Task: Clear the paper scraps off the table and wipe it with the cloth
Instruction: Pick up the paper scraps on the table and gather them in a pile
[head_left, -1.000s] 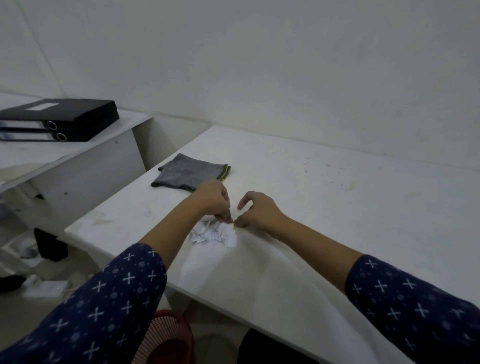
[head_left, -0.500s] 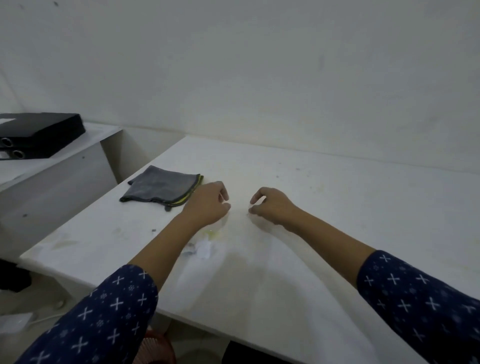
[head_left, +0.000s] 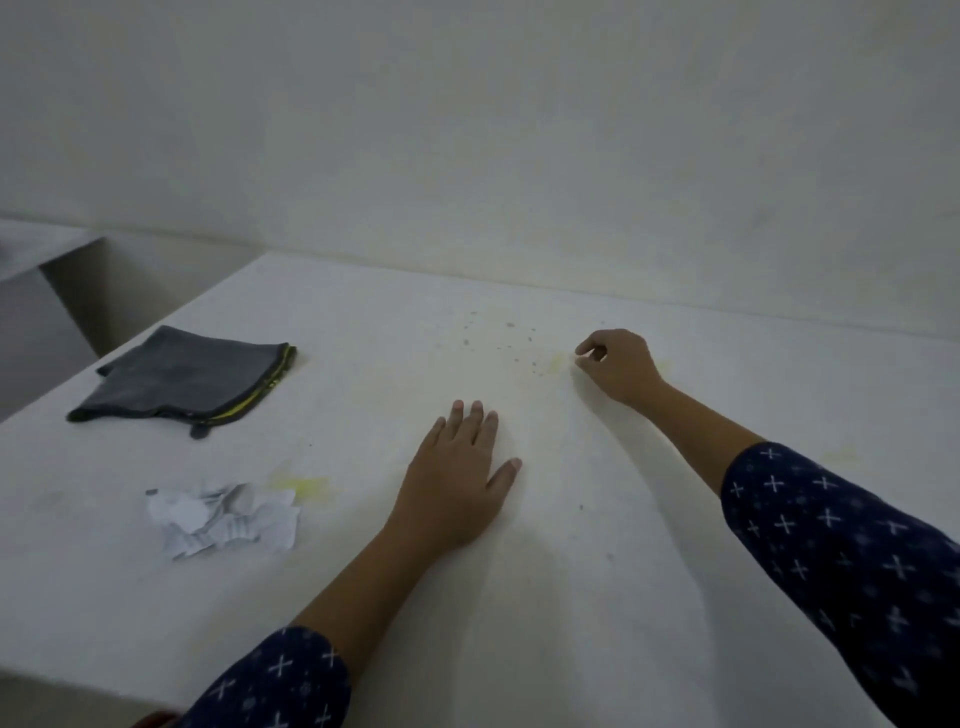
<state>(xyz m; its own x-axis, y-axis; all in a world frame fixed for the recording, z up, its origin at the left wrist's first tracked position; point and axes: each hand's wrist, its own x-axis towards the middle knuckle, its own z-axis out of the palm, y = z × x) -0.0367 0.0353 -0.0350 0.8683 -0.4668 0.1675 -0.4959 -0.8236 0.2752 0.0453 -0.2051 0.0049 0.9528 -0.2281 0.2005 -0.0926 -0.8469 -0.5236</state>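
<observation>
On the stained white table (head_left: 571, 597), the left hand (head_left: 457, 483) lies flat, fingers straight; the right hand (head_left: 618, 364) curls farther out, whether pinching anything I cannot tell. A careless sweep could scatter the crumpled white paper scraps (head_left: 223, 519), loosely heaped near the left edge, before the folded grey cloth (head_left: 187, 382).

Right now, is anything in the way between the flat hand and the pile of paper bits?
No, nothing visible. The left hand lies flat on the table, and the paper scraps sit to its left with only bare, stained surface between them. The grey cloth lies farther back, off that path.
</observation>
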